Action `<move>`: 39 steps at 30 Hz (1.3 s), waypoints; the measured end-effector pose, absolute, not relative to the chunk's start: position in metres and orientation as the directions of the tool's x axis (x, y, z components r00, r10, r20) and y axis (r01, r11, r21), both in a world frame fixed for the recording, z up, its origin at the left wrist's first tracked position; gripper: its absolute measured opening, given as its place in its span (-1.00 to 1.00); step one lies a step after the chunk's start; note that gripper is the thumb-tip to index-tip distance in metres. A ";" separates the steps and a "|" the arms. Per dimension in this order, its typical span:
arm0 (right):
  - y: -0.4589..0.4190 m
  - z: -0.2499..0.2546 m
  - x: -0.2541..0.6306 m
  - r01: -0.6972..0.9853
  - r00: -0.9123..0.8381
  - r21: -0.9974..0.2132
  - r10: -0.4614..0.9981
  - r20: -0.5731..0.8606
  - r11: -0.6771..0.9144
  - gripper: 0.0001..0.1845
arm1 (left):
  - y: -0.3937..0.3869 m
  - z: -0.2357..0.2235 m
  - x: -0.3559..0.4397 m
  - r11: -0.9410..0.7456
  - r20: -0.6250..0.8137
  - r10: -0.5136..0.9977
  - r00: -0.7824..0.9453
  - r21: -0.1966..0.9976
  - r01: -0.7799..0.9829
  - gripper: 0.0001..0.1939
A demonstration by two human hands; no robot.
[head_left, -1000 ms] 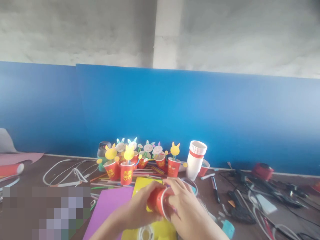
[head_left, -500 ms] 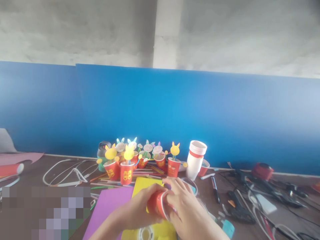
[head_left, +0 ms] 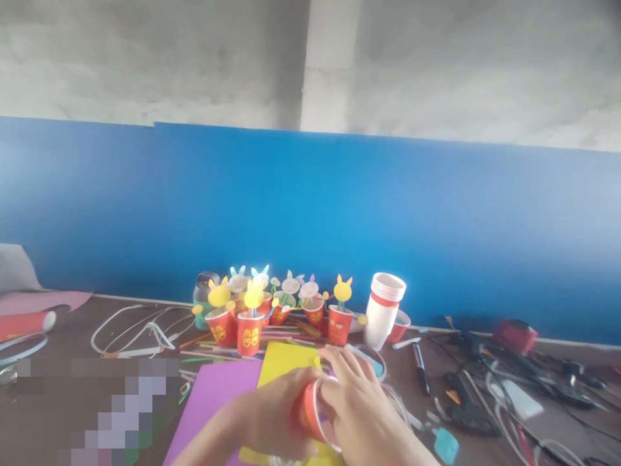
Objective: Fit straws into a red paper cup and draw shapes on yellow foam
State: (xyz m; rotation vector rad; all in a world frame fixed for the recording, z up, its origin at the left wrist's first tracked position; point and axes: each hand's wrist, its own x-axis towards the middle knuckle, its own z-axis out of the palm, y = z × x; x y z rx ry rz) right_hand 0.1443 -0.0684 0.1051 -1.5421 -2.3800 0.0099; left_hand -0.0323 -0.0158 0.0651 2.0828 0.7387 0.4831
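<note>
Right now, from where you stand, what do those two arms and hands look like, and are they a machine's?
No, they are a person's left hand and right hand, both bare. No glove, sleeve, watch or bracelet shows on either within the picture. I see no cables attached and no rings, though some fingers are hidden or blurred.

Red paper cup [head_left: 311, 414] held slightly lower in the view, left hand [head_left: 280, 414] dropped with it, more of the cup's red side hidden, white tape roll [head_left: 284, 461] now mostly covered by that hand, counter [head_left: 72, 336] shifted slightly rightward in the view
</note>
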 end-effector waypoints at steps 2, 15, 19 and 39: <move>-0.066 0.101 0.145 0.890 -0.383 -0.156 0.889 0.250 0.428 -0.74 | -0.017 0.068 -0.029 -0.440 0.067 0.667 0.742 0.840 0.319 -0.31; -0.062 0.104 0.140 0.850 -0.301 -0.355 0.912 0.277 0.389 -0.81 | -0.020 0.077 -0.028 -0.491 0.211 0.750 0.627 0.812 0.314 -0.47; -0.058 0.101 0.148 0.810 -0.334 -0.438 0.920 0.203 0.391 -0.84 | -0.022 0.080 -0.028 -0.452 0.194 0.735 0.650 0.854 0.257 -0.41; -0.053 0.103 0.141 0.584 -0.291 -0.726 0.928 0.231 0.364 -0.80 | -0.022 0.080 -0.024 -0.427 0.325 0.670 0.668 0.904 -0.011 -0.35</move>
